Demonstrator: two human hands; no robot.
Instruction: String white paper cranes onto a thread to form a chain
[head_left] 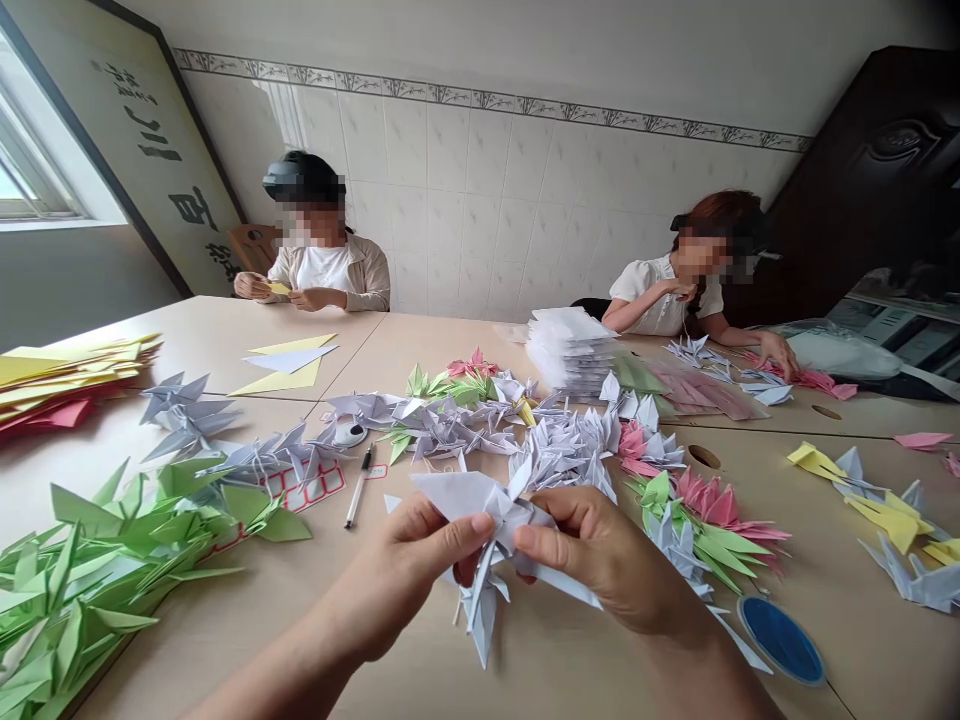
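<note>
Between my two hands is a white paper crane [480,500], raised over the near part of the table. My left hand [420,545] pinches its left side with the thumb on top. On its right side my right hand [592,550] pinches the paper, thumb and fingers closed. Below the crane hang more folded white paper points [482,615] and a bit of string; how they join is partly hidden by my hands. Just beyond lies a heap of white paper cranes [566,445].
Green cranes [82,560] pile up at left, near a pen [360,485] and coloured paper sheets [67,380]. Stacked clear packets [570,350] stand at the back. A blue round lid [781,638] lies at right. Two people [319,240] sit across the table.
</note>
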